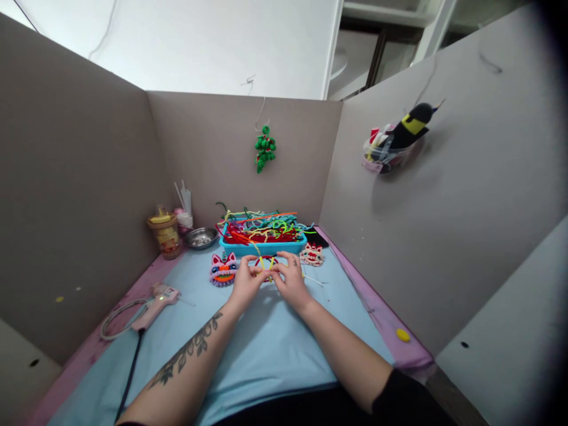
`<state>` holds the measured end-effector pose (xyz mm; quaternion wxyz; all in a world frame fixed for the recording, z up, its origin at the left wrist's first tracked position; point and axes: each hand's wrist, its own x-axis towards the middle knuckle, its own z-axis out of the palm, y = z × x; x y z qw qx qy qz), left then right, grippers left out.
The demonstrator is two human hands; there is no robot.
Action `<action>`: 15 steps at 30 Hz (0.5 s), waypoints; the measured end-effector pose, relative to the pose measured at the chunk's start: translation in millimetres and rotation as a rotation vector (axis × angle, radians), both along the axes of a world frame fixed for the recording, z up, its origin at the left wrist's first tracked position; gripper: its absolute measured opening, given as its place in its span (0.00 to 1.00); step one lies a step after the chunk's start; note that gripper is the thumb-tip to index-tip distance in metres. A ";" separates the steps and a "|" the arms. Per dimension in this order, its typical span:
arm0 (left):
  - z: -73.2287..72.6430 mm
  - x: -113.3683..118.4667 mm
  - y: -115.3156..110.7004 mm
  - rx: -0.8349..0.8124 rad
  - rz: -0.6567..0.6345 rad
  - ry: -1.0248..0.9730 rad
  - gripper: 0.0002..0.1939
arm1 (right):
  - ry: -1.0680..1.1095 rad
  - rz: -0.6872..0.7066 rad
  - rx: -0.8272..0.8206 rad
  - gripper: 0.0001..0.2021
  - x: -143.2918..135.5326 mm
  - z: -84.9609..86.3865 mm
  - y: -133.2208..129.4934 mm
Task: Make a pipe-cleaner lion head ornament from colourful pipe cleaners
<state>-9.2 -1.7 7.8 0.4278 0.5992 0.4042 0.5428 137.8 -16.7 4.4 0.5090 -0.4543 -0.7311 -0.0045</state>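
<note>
My left hand [245, 280] and my right hand [291, 281] meet just in front of the blue tray, fingertips pinched together on a yellow pipe cleaner [261, 263]. Dark red pipe cleaner loops show behind the fingers; whether they are joined to the yellow one I cannot tell. Left of my left hand lies a purple, pink and orange pipe-cleaner animal face [223, 272]. A cream and red animal face [312, 255] rests beyond my right hand. A thin white stick [314, 280] lies to the right of that hand.
Many coloured pipe cleaners fill the blue tray [264, 249]. A pink glue gun [156, 306] with its cable lies at left. A metal bowl [201, 238], a lidded cup [167, 238] and white sticks [185, 200] stand at back left. Grey panels [239, 154] surround the table.
</note>
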 end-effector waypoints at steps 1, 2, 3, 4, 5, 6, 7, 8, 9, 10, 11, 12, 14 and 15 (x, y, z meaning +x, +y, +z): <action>0.1 0.3 -0.5 0.014 0.006 0.015 0.25 | 0.012 0.015 -0.022 0.05 0.2 -0.2 0.8; 0.1 0.6 -1.0 0.027 0.013 0.032 0.25 | 0.032 0.031 -0.048 0.06 0.3 -0.8 1.9; 0.0 1.0 -1.3 0.034 0.019 0.048 0.25 | 0.056 0.047 -0.077 0.06 0.4 -1.6 3.3; -0.2 1.3 -1.5 0.036 0.023 0.060 0.26 | 0.082 0.061 -0.110 0.06 0.6 -2.6 4.9; -0.5 1.6 -1.6 0.034 0.026 0.067 0.26 | 0.107 0.078 -0.147 0.07 0.7 -3.9 6.8; -0.7 1.9 -1.5 0.030 0.026 0.072 0.26 | 0.131 0.096 -0.185 0.07 0.8 -5.2 8.6; -0.9 2.2 -1.5 0.026 0.023 0.074 0.27 | 0.153 0.117 -0.223 0.08 1.1 -6.6 10.5; -0.8 2.4 -1.3 0.023 0.018 0.075 0.27 | 0.176 0.139 -0.259 0.08 1.4 -8.0 12.2; -0.3 2.5 -1.2 0.021 0.011 0.077 0.28 | 0.198 0.160 -0.295 0.09 1.9 -9.2 13.9; 0.5 2.4 -1.1 0.020 -0.001 0.079 0.29 | 0.222 0.178 -0.325 0.10 2.6 -10.3 15.5; 1.7 2.1 -1.1 0.017 -0.015 0.081 0.29 | 0.245 0.191 -0.348 0.10 3.5 -11.3 17.0; 3.1 1.5 -1.0 0.015 -0.027 0.082 0.30 | 0.267 0.199 -0.363 0.11 4.5 -12.2 18.5; 6.3 -0.3 -1.1 0.010 -0.040 0.086 0.30 | 0.301 0.207 -0.380 0.12 6.8 -13.7 21.1; 7.7 -1.4 -1.1 0.007 -0.039 0.088 0.30 | 0.314 0.212 -0.388 0.12 7.9 -14.3 22.2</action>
